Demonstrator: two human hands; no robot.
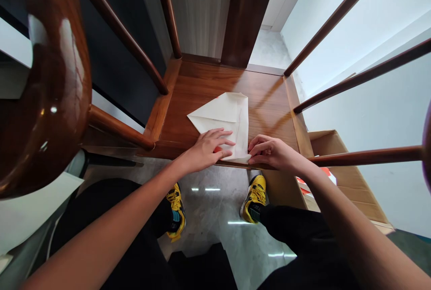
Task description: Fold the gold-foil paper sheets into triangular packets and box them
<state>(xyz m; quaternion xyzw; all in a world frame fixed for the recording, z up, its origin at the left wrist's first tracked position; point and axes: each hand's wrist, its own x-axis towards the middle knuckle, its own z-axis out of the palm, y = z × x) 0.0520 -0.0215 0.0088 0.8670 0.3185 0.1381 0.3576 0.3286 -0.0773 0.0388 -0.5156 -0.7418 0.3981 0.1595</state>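
A white folded paper sheet (215, 110) lies flat on the shiny brown wooden chair seat (269, 115), at the near edge. The person's L hand (209, 148) rests on it w/ fingers loose & spread, holding nothing. The R hand (272, 151) has its fingers pinched on the sheet's near R corner. An open brown cardboard box (355, 195) sits on the R side, near the seat.

Person is wearing black trousers (298, 231), a yellow, black-trimmed, laced left sneaker (174, 200) at 7 o'clock, matching right sneaker (257, 191) at 5, teal-striped dark left sock (175, 218), green-marked dark right sock (255, 212), and baring left forearm (134, 211) at 8, right forearm (353, 218) at 4.
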